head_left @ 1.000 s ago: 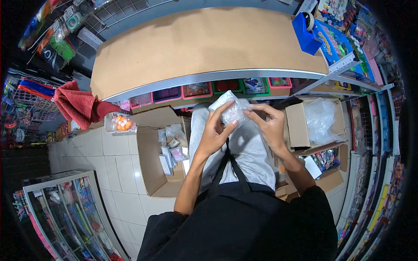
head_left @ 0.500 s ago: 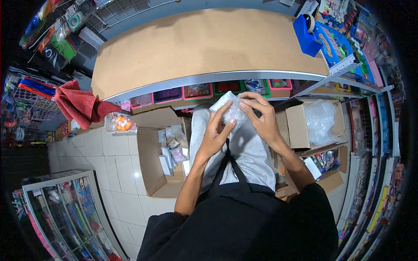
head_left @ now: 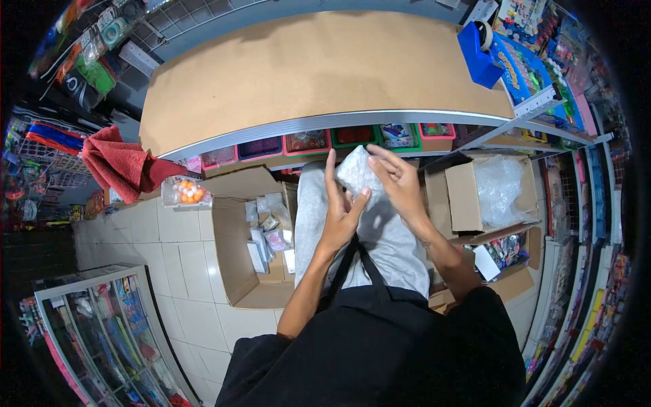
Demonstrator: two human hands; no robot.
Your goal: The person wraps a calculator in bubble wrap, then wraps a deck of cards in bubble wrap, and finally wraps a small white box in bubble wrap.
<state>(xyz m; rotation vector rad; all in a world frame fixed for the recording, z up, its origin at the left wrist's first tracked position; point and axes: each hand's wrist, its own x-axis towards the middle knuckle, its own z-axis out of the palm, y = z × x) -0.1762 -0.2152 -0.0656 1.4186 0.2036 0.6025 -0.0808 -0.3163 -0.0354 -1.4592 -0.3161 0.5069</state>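
A small whitish package in bubble wrap [head_left: 355, 169] is held up above my lap, tilted with one corner upward. My left hand [head_left: 342, 211] supports it from the left and below, its thumb against the lower edge and the index finger stretched up alongside. My right hand [head_left: 401, 184] grips the package's right side, with the thumb on the near face and the other fingers behind. What lies inside the wrap cannot be made out.
A shelf board [head_left: 305, 74] spans the front, bearing a blue tape dispenser [head_left: 479, 57] at right. Left of my legs stands an open carton [head_left: 251, 295] with small packets. On the right, another carton [head_left: 464, 197] holds bubble wrap [head_left: 500, 193]. A red cloth [head_left: 119, 163] hangs at left.
The package has been turned, so a flatter face shows. My left index finger has lifted off its front and now points up beside it. My right hand has shifted slightly lower.
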